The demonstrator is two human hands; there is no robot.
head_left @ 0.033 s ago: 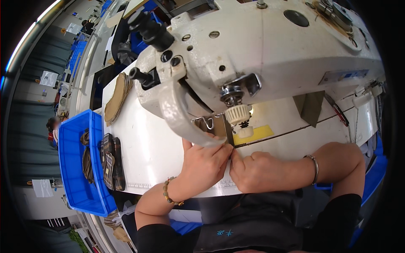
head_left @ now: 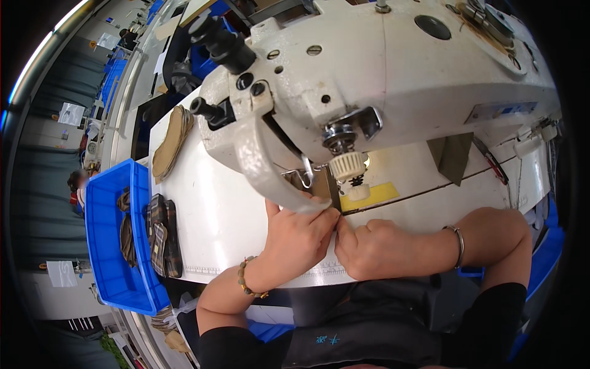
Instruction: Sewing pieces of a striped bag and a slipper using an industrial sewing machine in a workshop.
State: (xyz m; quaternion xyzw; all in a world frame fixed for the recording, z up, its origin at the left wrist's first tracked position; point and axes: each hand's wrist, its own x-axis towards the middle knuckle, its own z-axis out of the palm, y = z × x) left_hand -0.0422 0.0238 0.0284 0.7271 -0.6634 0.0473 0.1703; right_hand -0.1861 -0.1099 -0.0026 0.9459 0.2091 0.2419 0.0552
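At a white sewing machine (head_left: 424, 92), my left hand (head_left: 298, 243) and my right hand (head_left: 378, 249) meet under the sewing head, fingertips almost touching. Both are closed, pinching the near edge of a brown fabric piece (head_left: 321, 184). The fabric runs away from me beneath the machine; much of it is hidden by the curved white guard (head_left: 261, 163) and my left fingers. I cannot see the needle. Right of the fabric are a ribbed cream tension knob (head_left: 347, 166) and a yellow strip (head_left: 384, 194) on the bed.
A blue bin (head_left: 117, 286) with dark fabric pieces stands left of the white table (head_left: 209, 227). Folded plaid pieces (head_left: 163, 237) and stacked tan pieces (head_left: 172, 144) lie at its left edge. An olive scrap (head_left: 452, 157) and red-handled snips (head_left: 491, 161) rest at right.
A metal lever at the sewing head has come into view beside the guard. The hands and fabric show almost no shift.
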